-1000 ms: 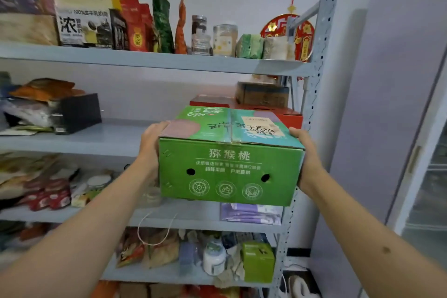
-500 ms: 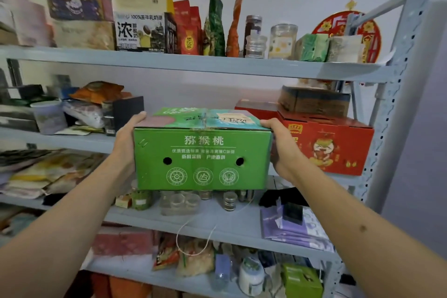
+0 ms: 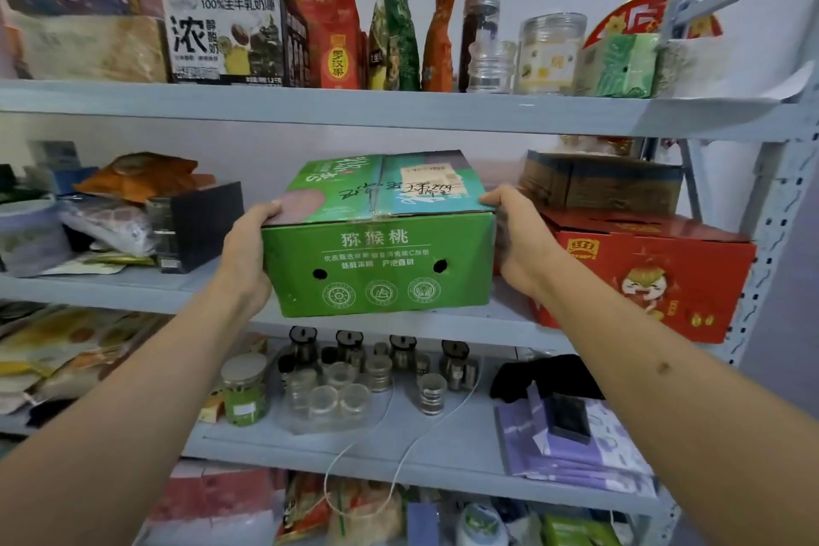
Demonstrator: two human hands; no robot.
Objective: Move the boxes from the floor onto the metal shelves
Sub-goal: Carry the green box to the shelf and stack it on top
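Metal shelves (image 3: 399, 111), grey, several tiers, packed with goods. Red box (image 3: 642, 275) with cartoon figure sits on middle tier, right, with a brown carton (image 3: 598, 182) stacked on top. Green box (image 3: 376, 262), printed 猕猴桃, handwriting on lid, rests on the middle tier's front edge just left of red box. Milk carton (image 3: 226, 40) on top tier reads 100%生牛乳奶源, 浓. Left hand (image 3: 248, 253) and right hand (image 3: 518, 244) grip the green box's ends, thumbs curled over the lid corners.

One green box (image 3: 376, 248), one red box (image 3: 642, 275), two hands.
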